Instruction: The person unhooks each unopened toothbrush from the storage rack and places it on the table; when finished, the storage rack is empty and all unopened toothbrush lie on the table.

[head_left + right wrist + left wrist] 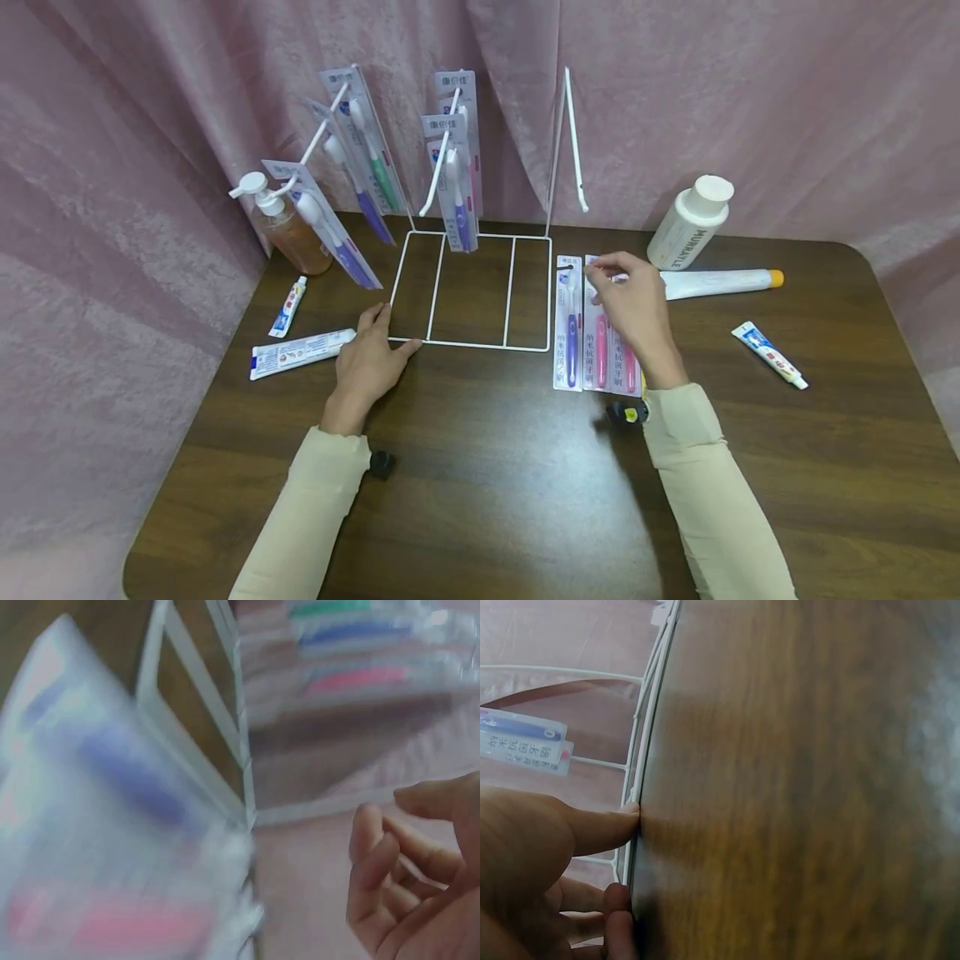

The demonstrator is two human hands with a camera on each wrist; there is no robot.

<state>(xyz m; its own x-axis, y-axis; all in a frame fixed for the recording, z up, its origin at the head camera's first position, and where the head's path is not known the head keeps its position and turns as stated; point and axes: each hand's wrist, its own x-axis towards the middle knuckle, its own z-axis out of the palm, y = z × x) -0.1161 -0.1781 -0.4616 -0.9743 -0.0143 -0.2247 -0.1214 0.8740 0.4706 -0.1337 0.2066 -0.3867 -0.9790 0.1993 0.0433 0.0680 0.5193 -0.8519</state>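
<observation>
My left hand (369, 358) rests at the front left corner of a white wire rack (487, 344), its thumb and fingers touching the base wire. The left wrist view shows the thumb tip against that wire. My right hand (636, 304) hovers over packaged toothbrushes lying beside the rack; in the right wrist view nothing shows between thumb and index finger. One pack holds a purple toothbrush (572, 350); next to it lie two with pink toothbrushes (602, 354), partly hidden by the hand. Packaged toothbrushes (457, 200) hang from the rack's left and middle hooks; the right hook (576, 146) is bare.
At left stand a pump bottle (288, 237), a small toothpaste tube (288, 308) and a larger tube (296, 354). To the right are a white bottle (690, 223), a long orange-capped tube (720, 283) and a small tube (770, 355). A pink curtain (825, 108) hangs behind.
</observation>
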